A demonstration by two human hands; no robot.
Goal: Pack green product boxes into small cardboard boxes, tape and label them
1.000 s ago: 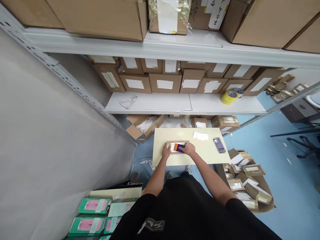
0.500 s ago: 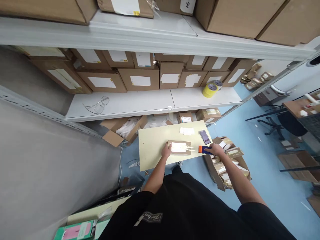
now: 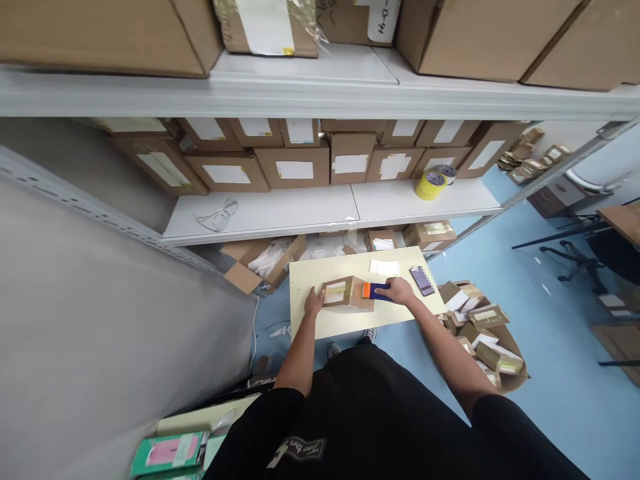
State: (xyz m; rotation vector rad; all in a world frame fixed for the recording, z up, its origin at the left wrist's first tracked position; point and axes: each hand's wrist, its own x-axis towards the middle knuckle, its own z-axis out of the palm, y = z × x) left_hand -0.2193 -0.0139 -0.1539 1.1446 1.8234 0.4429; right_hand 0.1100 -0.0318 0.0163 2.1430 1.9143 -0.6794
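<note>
A small brown cardboard box (image 3: pixel 359 300) with a white label and a strip of clear tape lies tilted on the cream tabletop (image 3: pixel 320 327). My left hand (image 3: pixel 314 301) grips its left end, thumb on the near edge of the label side. In my right hand (image 3: pixel 399 291) is a blue tape dispenser (image 3: pixel 379 291) with an orange front, pressed against the box's right end. To the right of that hand lies a phone (image 3: pixel 423 281). White slips of paper (image 3: pixel 385 267) rest near the table's far edge.
A shelf (image 3: pixel 300 208) ahead holds labelled boxes, glasses (image 3: pixel 218 215) and yellow tape rolls (image 3: pixel 431 185). A large carton (image 3: pixel 517 380) full of parcels stands on the floor at right; an open box (image 3: pixel 240 277) stands behind the table's left corner. A grey wall is at left.
My right hand moved left with the dispenser, from holding tape stretched beyond the box to its right end. The box has turned and tipped in my left hand. The camera view shifted slightly.
</note>
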